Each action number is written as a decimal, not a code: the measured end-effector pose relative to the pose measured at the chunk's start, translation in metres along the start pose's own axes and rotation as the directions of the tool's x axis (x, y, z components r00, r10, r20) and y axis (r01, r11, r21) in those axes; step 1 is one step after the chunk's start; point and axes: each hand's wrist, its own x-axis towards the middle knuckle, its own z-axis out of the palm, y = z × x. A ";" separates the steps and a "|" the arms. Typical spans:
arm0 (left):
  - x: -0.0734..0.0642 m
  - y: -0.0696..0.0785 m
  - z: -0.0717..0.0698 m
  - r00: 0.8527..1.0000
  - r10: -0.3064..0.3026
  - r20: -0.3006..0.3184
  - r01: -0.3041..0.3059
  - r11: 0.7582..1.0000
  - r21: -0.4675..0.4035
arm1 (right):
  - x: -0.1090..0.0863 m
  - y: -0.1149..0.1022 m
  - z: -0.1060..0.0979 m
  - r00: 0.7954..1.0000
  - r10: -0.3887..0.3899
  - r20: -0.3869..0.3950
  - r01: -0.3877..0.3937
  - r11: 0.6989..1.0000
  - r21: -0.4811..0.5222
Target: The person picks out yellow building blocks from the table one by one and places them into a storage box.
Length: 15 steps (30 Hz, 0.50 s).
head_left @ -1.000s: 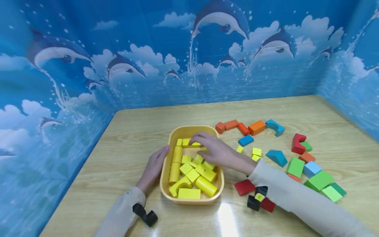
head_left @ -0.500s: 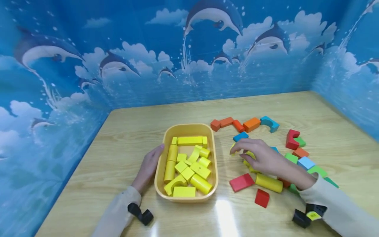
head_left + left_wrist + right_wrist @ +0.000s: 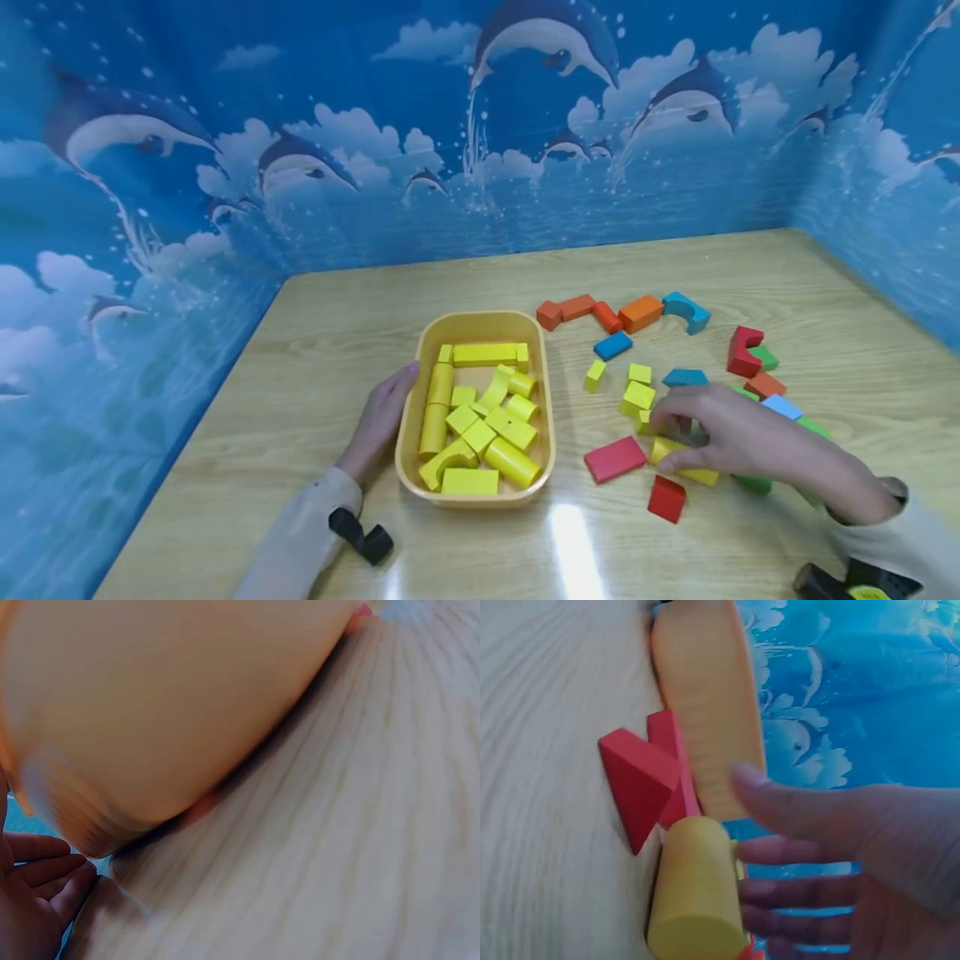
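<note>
A cream plastic tray holds many yellow wooden blocks, among them a rectangular block at its near end. My left hand lies along the tray's left side, fingers fairly straight at the wall; in the left wrist view its fingers show at the tray's lower corner. To the right, my right hand hovers over a yellow cylinder lying on its side. Thumb and fingers are spread apart there, and nothing sits between them. Part of the cylinder is hidden by this hand in the head view.
Small yellow blocks, one a cube, lie left of the right hand. A flat red block and a red wedge sit nearer. Orange blocks and a blue arch lie farther back; green blocks lie right.
My right hand has left the tray, passed over the small yellow blocks and moved right and nearer, to the yellow cylinder. The left hand has stayed at the tray. The head view has shifted slightly.
</note>
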 end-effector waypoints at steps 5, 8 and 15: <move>0.000 0.002 0.002 1.000 0.022 -0.018 -0.021 0.999 0.040 | -0.002 -0.002 0.004 0.975 0.121 0.187 -0.125 0.992 0.009; 0.000 0.001 0.003 0.998 0.042 -0.036 -0.040 0.998 0.047 | -0.001 -0.004 0.006 0.971 0.153 0.184 -0.148 0.988 -0.040; 0.001 0.000 0.001 0.999 0.028 -0.018 -0.028 0.999 0.023 | 0.012 -0.019 -0.008 1.000 0.004 -0.014 -0.005 0.997 -0.079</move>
